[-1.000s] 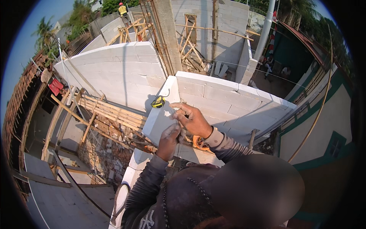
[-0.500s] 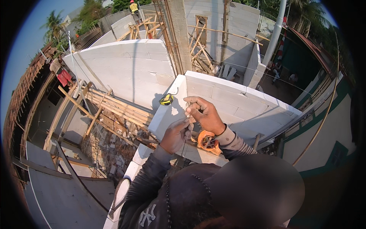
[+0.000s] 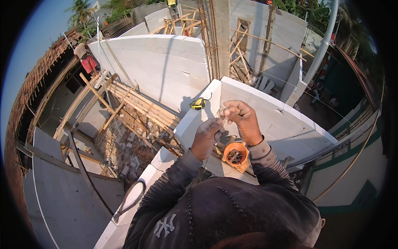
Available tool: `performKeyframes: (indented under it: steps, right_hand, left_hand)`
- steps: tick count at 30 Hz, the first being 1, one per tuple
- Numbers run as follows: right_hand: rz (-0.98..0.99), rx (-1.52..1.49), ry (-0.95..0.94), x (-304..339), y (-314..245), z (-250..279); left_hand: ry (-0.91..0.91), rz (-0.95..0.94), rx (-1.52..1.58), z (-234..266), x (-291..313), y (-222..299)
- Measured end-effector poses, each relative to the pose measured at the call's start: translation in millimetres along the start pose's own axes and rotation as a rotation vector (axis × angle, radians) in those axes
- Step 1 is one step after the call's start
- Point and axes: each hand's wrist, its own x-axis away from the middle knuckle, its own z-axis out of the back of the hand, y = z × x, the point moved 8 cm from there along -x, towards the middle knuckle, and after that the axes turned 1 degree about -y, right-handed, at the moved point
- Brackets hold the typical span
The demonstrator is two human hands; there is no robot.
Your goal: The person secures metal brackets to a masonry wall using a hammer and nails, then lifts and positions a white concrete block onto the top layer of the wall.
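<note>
My left hand (image 3: 206,137) and my right hand (image 3: 243,121) are raised close together above the corner of a white block wall. Thumb and fingers are pinched on both, with the fingertips nearly meeting. Whatever small, thin thing is between them is too fine to make out. Just left of the hands, a yellow-and-black tape measure (image 3: 198,103) rests on top of the white block (image 3: 191,126). Below my right hand stands an orange bucket (image 3: 236,155) holding several thin dark pieces, whose kind I cannot tell.
A curved dark-edged tool (image 3: 132,200) lies on the wall at lower left. Bamboo scaffold poles (image 3: 139,106) and rubble (image 3: 133,159) are below on the left. A concrete column (image 3: 222,41) with rebar rises ahead. A person in red shorts (image 3: 88,62) stands far left.
The whole view has shifted, so the scene sits further right and the bucket shows more fully. Both hands remain together, pinched, above the wall corner. The tape measure stays on the block.
</note>
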Motion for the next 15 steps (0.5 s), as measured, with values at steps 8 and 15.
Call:
performKeyframes:
  steps: [8, 15]
  right_hand:
    - [0.107, 0.128, 0.049, -2, -6, 8]
    - [0.093, -0.167, 0.017, 0, -15, -34]
  left_hand:
    - [0.044, -0.161, -0.125, -4, -4, 8]
    - [0.034, -0.27, 0.154, -15, -9, 56]
